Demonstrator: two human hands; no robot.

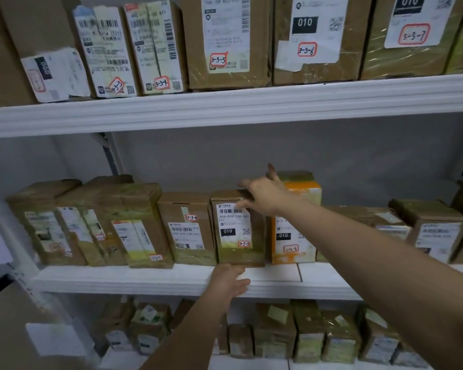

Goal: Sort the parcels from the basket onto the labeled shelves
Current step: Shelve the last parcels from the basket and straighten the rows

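A brown parcel marked 3-2-5 (238, 236) stands upright on the middle shelf (171, 279), between the parcel marked 3-2-4 (187, 228) and an orange and white parcel (294, 236). My right hand (265, 196) rests on the top right corner of the 3-2-5 parcel with fingers spread. My left hand (227, 281) lies on the shelf's front edge just below that parcel, fingers loosely apart, holding nothing. The basket is out of view.
The upper shelf (225, 105) carries boxes marked 3-3-3 to 3-3-7. More brown parcels fill the middle shelf left and right, and the bottom shelf (251, 361) holds several small taped boxes. A cardboard box (16, 329) sits at lower left.
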